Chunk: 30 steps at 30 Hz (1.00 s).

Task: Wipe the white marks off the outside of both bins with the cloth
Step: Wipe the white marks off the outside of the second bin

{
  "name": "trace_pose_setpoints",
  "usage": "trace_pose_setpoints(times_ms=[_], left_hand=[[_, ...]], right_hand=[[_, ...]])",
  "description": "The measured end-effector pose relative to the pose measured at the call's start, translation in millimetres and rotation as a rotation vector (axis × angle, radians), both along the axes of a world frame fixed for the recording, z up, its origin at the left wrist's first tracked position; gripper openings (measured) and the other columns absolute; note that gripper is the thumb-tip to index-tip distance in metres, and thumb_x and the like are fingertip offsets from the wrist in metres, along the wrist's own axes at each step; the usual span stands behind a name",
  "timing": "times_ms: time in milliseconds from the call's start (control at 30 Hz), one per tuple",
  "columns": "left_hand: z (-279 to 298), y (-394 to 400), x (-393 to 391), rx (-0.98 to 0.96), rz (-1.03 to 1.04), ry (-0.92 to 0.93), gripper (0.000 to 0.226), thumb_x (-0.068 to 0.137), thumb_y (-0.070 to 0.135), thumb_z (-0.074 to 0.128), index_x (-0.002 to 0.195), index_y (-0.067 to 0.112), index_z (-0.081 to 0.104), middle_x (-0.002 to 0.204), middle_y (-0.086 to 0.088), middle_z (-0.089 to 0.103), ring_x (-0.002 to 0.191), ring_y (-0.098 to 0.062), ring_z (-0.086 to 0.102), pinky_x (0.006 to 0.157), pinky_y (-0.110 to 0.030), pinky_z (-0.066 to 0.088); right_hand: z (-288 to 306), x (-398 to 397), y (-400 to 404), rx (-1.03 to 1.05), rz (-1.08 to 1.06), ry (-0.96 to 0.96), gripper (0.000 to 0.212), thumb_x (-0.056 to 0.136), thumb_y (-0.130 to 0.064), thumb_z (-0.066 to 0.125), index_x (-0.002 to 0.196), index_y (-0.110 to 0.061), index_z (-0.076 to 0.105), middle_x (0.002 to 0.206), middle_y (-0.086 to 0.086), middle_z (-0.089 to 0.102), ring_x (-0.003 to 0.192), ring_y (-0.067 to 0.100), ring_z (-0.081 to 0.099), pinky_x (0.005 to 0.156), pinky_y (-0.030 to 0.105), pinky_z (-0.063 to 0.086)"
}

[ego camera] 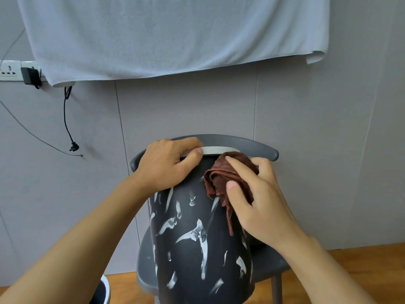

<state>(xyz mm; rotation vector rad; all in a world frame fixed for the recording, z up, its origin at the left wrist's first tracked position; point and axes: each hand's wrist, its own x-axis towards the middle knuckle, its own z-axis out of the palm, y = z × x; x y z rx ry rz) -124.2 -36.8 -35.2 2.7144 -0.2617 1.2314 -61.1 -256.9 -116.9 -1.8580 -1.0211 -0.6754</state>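
Note:
A dark grey bin (192,255) with a pale rim stands on a grey chair, its outer wall smeared with many white marks. My left hand (168,165) grips the bin's rim at the top left, fingers curled over the edge. My right hand (256,200) holds a bunched reddish-brown cloth (221,178) and presses it against the bin's upper right side, just under the rim. Part of a second bin with a white rim (103,290) shows at the bottom left on the floor.
The grey chair (241,143) stands against a grey panelled wall, its backrest curving behind the bin. A pale towel (171,34) hangs on the wall above. A power strip (13,70) with a black plug and dangling cable sits at the left. The floor is wooden.

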Motion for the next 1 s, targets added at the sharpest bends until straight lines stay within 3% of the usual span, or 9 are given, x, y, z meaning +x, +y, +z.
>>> trace_pose_setpoints(times_ms=[133, 233, 333, 533, 700, 867, 1000], left_hand=[[7, -5, -5, 0.009, -0.004, 0.073, 0.027, 0.094, 0.038, 0.038, 0.090, 0.028, 0.063, 0.059, 0.005, 0.051, 0.058, -0.015, 0.050, 0.055, -0.033, 0.038], [13, -13, -5, 0.064, 0.001, 0.119, 0.022, 0.090, 0.033, 0.036, 0.079, 0.021, 0.052, 0.058, 0.000, 0.047, 0.056, -0.018, 0.046, 0.054, -0.035, 0.036], [11, -16, -3, 0.110, 0.038, 0.082, 0.033, 0.096, 0.043, 0.035, 0.079, 0.021, 0.051, 0.055, 0.000, 0.044, 0.053, -0.018, 0.044, 0.054, -0.038, 0.038], [10, -16, -1, 0.146, 0.014, 0.040, 0.035, 0.101, 0.051, 0.033, 0.108, 0.037, 0.064, 0.051, 0.008, 0.045, 0.050, -0.010, 0.047, 0.054, -0.035, 0.043], [7, -9, 1, 0.113, 0.009, 0.012, 0.037, 0.101, 0.055, 0.031, 0.111, 0.041, 0.063, 0.059, 0.009, 0.057, 0.053, -0.011, 0.049, 0.054, -0.035, 0.045], [4, -11, 5, 0.140, 0.005, -0.045, 0.035, 0.101, 0.055, 0.032, 0.108, 0.042, 0.065, 0.061, 0.009, 0.059, 0.052, -0.012, 0.048, 0.048, -0.027, 0.035], [4, -13, 3, 0.149, -0.006, -0.056, 0.035, 0.102, 0.052, 0.034, 0.107, 0.040, 0.067, 0.058, 0.008, 0.057, 0.050, -0.012, 0.048, 0.047, -0.026, 0.033]], right_hand=[[5, 2, 0, 0.030, -0.039, -0.062, 0.055, 0.085, -0.056, 0.071, 0.137, -0.039, 0.060, 0.126, -0.012, 0.041, 0.122, 0.014, 0.052, 0.103, 0.029, 0.051], [5, -1, 6, 0.055, -0.057, -0.095, 0.055, 0.081, -0.061, 0.067, 0.130, -0.037, 0.060, 0.133, -0.010, 0.041, 0.127, 0.019, 0.050, 0.101, 0.032, 0.051], [6, -5, 11, 0.074, -0.077, -0.126, 0.053, 0.083, -0.060, 0.063, 0.129, -0.036, 0.059, 0.131, -0.011, 0.045, 0.121, 0.019, 0.053, 0.095, 0.034, 0.055], [0, -12, 13, 0.114, -0.081, -0.108, 0.045, 0.086, -0.042, 0.067, 0.130, -0.033, 0.066, 0.120, -0.010, 0.048, 0.108, 0.014, 0.058, 0.086, 0.029, 0.059], [-6, -18, 0, -0.034, -0.090, -0.139, 0.039, 0.086, -0.051, 0.061, 0.120, -0.035, 0.071, 0.110, -0.015, 0.050, 0.095, 0.008, 0.058, 0.071, 0.019, 0.057], [11, -7, 7, 0.139, -0.200, -0.080, 0.032, 0.089, -0.038, 0.073, 0.119, -0.026, 0.076, 0.106, -0.008, 0.054, 0.088, 0.011, 0.061, 0.072, 0.011, 0.044], [2, -10, 11, 0.178, -0.225, -0.102, 0.034, 0.089, -0.038, 0.074, 0.121, -0.026, 0.071, 0.112, -0.007, 0.058, 0.097, 0.017, 0.063, 0.078, 0.017, 0.049]])
